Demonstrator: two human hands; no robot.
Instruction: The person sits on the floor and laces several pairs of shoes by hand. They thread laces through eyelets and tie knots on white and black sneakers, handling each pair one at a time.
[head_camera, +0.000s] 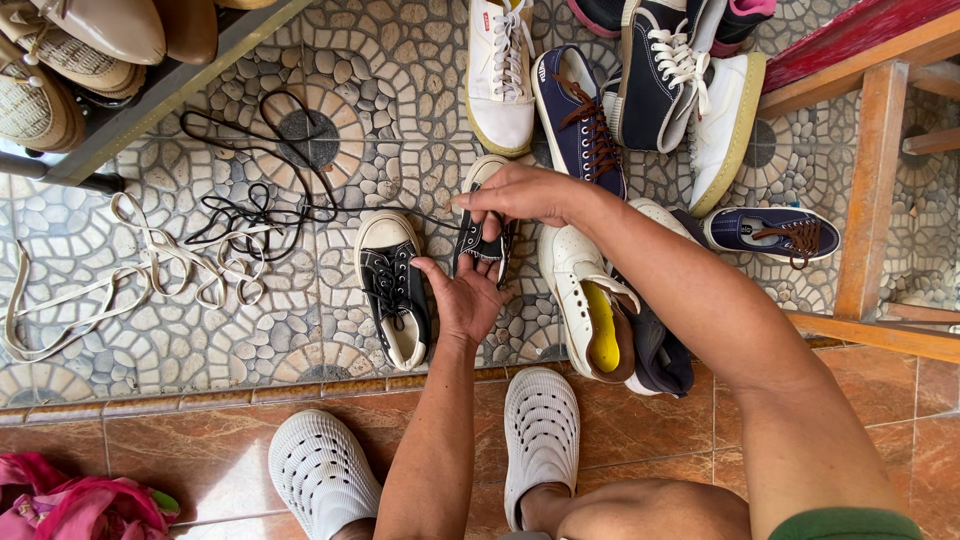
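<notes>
Both grips meet on one black sneaker (482, 240) just above the frame's centre: the left hand (462, 298) cups it from below with fingers spread and curled under the sole, and the right hand (517, 193) pinches shut on its black lace (330, 205) at the shoe's upper edge. That lace runs off to the left in a loose tangle over the patterned tile floor (200, 340). At far left a cream lace (150, 270) lies in loops, below a metal shoe rack (150, 100) that cuts the upper left corner. Bare tiles lie between the laces and the lower step. Just left of the held shoe sits its matching black sneaker (393, 290), apart from the left hand. Right of the grips, a white shoe (585, 300) lies close under the right forearm, with navy shoes (580, 120) crowding the top. A wooden frame (870, 200) closes off the right side.
</notes>
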